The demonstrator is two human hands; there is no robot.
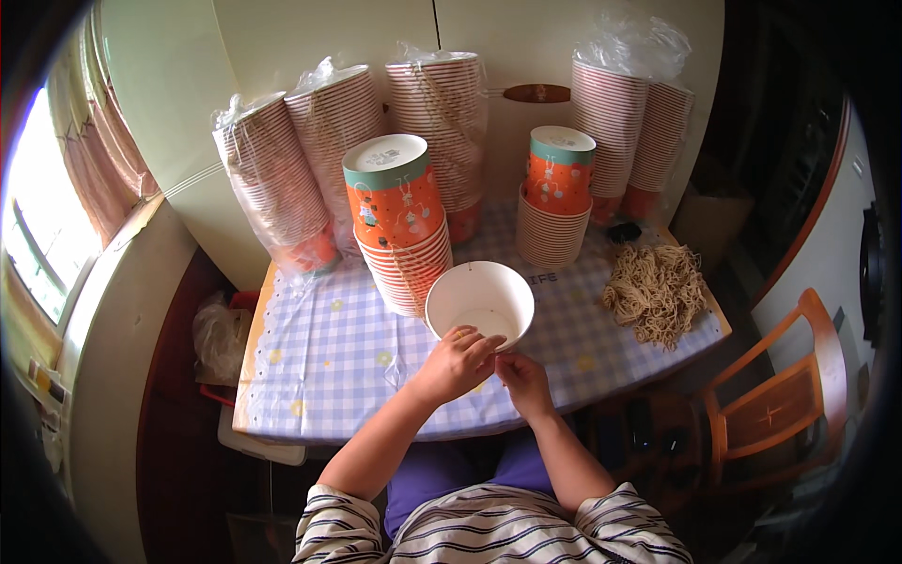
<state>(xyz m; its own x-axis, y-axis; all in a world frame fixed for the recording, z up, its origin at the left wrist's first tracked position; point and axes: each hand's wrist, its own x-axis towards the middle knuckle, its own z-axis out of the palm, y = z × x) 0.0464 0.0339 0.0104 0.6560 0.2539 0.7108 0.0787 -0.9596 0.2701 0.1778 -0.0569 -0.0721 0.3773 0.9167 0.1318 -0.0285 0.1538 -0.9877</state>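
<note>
A white-lined paper bucket stands at the middle of the table, its open mouth tilted toward me. My left hand is closed over the near rim, fingers reaching inside. Just right of it, my right hand pinches close against the outside of the same rim; whatever lies between its fingertips is too small to make out. A tiny dark mark shows on the bucket's far inner wall. Behind it rises a stack of nested orange buckets, bottoms up. To the right lies a heap of beige cords.
A smaller upturned stack of orange buckets stands behind. Several tall plastic-wrapped bucket stacks line the cabinet. Checked cloth covers the table. A wooden chair stands at the right, and a plastic bag sits at the left.
</note>
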